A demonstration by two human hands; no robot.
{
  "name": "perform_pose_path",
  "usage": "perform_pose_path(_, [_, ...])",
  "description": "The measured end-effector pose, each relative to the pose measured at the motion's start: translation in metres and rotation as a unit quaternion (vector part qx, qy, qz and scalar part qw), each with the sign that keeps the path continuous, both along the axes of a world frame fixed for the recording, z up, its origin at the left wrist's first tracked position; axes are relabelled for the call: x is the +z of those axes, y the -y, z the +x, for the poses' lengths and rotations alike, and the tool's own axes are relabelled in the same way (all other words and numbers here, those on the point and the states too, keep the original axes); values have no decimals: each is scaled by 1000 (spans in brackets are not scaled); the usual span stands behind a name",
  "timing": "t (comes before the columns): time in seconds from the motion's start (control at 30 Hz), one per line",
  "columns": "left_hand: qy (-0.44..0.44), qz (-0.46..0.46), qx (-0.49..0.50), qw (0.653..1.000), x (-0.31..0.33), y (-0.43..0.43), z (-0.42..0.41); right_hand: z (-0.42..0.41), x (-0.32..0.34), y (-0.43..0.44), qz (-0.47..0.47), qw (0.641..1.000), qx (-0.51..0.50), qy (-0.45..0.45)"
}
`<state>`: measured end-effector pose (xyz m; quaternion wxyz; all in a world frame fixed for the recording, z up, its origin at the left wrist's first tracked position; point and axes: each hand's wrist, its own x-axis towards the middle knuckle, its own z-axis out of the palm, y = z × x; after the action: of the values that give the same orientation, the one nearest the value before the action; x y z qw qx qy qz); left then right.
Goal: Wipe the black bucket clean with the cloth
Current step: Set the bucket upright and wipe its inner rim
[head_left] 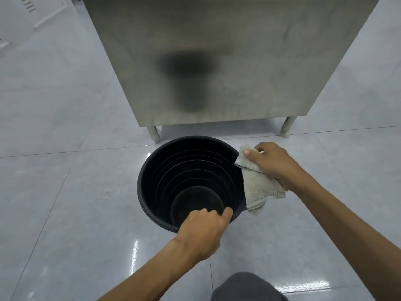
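A person crouching on a pale grey tiled floor works on a black bucket, seen from above through a head-worn camera. The bucket stands upright on the floor, just in front of a stainless-steel unit raised on short metal legs. Its mouth faces the camera, showing stepped rings down the inner wall to a dark round bottom.

The left hand grips the near edge of the rim. Its fingers curl over into the bucket and the thumb lies against the textured outer wall, pinching the rim between them.

The right hand holds a grey cloth against the right side of the rim. The thumb presses flat on top of the cloth; the other fingers are tucked beneath and round the cloth, and how they lie cannot be told. The cloth is bunched, and its lower end hangs down outside the bucket's wall.

A blurred dark reflection of the bucket shows in the unit's brushed steel front. A knee in grey fabric enters at the bottom edge, and light glints off the tiles beside it.
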<state>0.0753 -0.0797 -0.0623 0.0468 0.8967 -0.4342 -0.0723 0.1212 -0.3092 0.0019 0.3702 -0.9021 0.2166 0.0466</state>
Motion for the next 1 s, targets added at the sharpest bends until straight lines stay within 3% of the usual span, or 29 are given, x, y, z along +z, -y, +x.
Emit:
perform_pose_path(0.13, [-7,1,7,1000,-11,-4,-9,6,13,-3,148,984,8,-98])
perform_pose_path(0.23, [1,5,10,1000,-10,-4,-10,4,17,-3,252,961,-9,-115])
perform_pose_path(0.27, [2,6,12,1000,-10,-3,-10,1,14,-5,220,970,1,-106])
perform_pose_path(0.33, [-2,6,21,1000,-9,-4,-10,-6,3,-15,44,994,55,-88])
perform_pose_path(0.4, [-2,2,32,999,-8,-6,-9,-17,-13,-33,-100,990,78,-57])
perform_pose_path(0.5, [2,6,37,999,-10,-11,-10,-37,-33,-61,-218,974,66,-17])
perform_pose_path(0.77, [-11,36,57,998,-8,-19,-10,-48,-49,-73,-121,991,63,8])
perform_pose_path(1.0, [-18,54,52,997,-4,-19,-10,-55,-43,-58,-13,994,40,102])
